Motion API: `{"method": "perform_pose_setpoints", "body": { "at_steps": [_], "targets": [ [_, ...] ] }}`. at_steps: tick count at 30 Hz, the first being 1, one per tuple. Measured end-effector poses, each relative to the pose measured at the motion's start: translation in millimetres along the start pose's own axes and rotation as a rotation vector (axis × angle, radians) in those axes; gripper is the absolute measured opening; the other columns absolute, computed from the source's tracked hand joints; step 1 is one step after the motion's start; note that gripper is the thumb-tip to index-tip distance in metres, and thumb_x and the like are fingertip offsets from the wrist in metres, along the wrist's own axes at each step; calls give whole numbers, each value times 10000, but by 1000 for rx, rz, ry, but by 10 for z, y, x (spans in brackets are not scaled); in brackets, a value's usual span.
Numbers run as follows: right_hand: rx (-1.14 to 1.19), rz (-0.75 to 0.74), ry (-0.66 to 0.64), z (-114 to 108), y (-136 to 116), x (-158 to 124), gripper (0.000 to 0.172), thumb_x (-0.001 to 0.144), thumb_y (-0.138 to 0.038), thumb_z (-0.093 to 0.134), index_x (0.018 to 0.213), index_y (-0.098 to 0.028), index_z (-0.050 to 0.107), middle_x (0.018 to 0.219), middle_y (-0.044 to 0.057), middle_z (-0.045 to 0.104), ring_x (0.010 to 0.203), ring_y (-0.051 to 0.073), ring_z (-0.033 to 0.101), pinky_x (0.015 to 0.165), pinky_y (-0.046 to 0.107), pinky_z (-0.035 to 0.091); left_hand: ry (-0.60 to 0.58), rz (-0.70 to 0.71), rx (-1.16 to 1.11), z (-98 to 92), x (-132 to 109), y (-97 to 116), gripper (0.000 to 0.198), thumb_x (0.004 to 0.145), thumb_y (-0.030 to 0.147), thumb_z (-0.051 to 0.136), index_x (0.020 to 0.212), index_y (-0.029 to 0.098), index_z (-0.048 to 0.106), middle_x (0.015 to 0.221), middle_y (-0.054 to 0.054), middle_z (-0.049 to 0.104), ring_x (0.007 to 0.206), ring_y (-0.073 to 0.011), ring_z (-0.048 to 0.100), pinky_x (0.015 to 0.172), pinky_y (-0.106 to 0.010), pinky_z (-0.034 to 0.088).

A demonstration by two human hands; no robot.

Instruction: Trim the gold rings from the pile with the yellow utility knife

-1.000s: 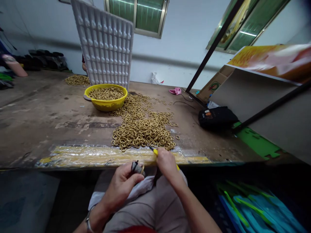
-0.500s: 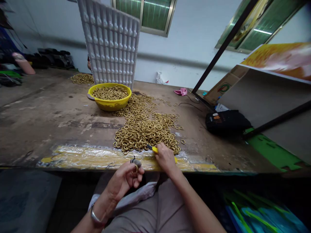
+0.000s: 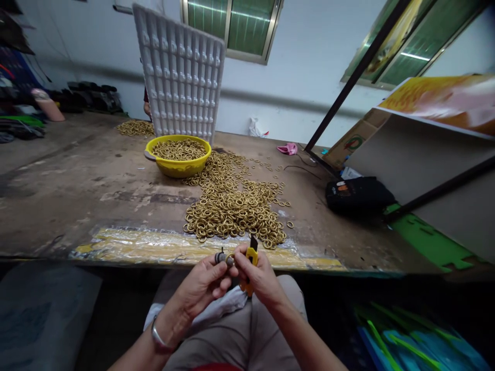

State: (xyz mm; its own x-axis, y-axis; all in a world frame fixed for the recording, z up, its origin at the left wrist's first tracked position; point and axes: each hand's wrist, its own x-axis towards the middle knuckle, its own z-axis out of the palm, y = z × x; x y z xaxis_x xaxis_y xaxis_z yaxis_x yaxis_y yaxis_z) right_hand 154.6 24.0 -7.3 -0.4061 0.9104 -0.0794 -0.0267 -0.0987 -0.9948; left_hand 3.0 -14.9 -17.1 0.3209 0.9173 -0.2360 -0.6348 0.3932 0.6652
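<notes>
My left hand (image 3: 203, 282), with a dark-banded grey wrap (image 3: 221, 257) on a fingertip, pinches a gold-coloured ring (image 3: 231, 256) between thumb and finger. Close against it is my right hand (image 3: 263, 278), closed round a yellow utility knife (image 3: 251, 256) whose dark blade points up. Its thumb and forefinger meet at the ring; whether they grip it too is hard to make out. Just beyond both hands, a heap of gold-coloured rings (image 3: 232, 211) spreads over the table (image 3: 127, 201).
A yellow basin (image 3: 180, 167) full of rings stands behind the heap's left side, before an upright grey moulded panel (image 3: 181, 77). Another ring pile (image 3: 135, 128) lies farther back, near a partly hidden person (image 3: 147, 105). At right are a black bag (image 3: 358, 193) and a metal frame (image 3: 344, 93).
My right hand has drawn back from the heap towards my left hand, and the two now meet. The knife has swung from pointing left to blade up.
</notes>
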Motion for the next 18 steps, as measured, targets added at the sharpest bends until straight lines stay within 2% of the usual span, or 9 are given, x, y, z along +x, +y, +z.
{"method": "perform_pose_setpoints", "body": {
  "at_steps": [3, 6, 9, 12, 15, 18],
  "targets": [
    [-320, -206, 21, -16, -43, -73, 233, 922, -369, 490, 787, -187, 545, 670, -11, 519, 601, 114, 474, 575, 222, 379, 39, 30, 103, 39, -27, 12, 330, 681, 378, 803, 755, 100, 641, 634, -18, 599, 420, -26, 411, 378, -143, 271],
    [-716, -372, 17, -37, -88, -151, 115, 874, -156, 494, 869, -192, 603, 861, 36, 591, 792, 153, 548, 711, 243, 405, 118, 102, 278, 44, -25, 0, 331, 723, 416, 752, 693, 121, 603, 506, 28, 506, 387, -43, 384, 370, -158, 253],
    [-961, -363, 13, -43, -94, -205, 259, 787, -26, 483, 939, -194, 609, 902, 44, 604, 785, 158, 563, 689, 239, 400, 164, 150, 410, 32, -20, -11, 298, 749, 403, 716, 695, 139, 589, 481, 61, 430, 385, -45, 324, 377, -169, 221],
    [-1109, -330, 45, -22, -77, -228, 332, 759, 18, 451, 969, -187, 605, 907, 49, 614, 784, 166, 570, 680, 248, 387, 179, 198, 535, 34, -37, 5, 241, 758, 360, 690, 698, 144, 601, 482, 70, 386, 416, -55, 289, 403, -184, 197],
    [-1213, -295, 41, -11, -58, -211, 323, 766, 24, 433, 950, -183, 600, 891, 49, 625, 782, 171, 573, 670, 255, 370, 186, 274, 696, 67, -79, 68, 165, 754, 283, 662, 669, 148, 620, 533, 34, 476, 490, -87, 364, 453, -200, 259],
    [-1336, -228, 69, -111, -28, -118, 274, 803, 7, 435, 917, -186, 595, 872, 47, 635, 770, 173, 577, 653, 263, 347, 180, 297, 789, 136, -143, 164, 132, 738, 211, 621, 618, 157, 611, 578, 10, 533, 549, -114, 416, 504, -215, 312]
  ]
}}
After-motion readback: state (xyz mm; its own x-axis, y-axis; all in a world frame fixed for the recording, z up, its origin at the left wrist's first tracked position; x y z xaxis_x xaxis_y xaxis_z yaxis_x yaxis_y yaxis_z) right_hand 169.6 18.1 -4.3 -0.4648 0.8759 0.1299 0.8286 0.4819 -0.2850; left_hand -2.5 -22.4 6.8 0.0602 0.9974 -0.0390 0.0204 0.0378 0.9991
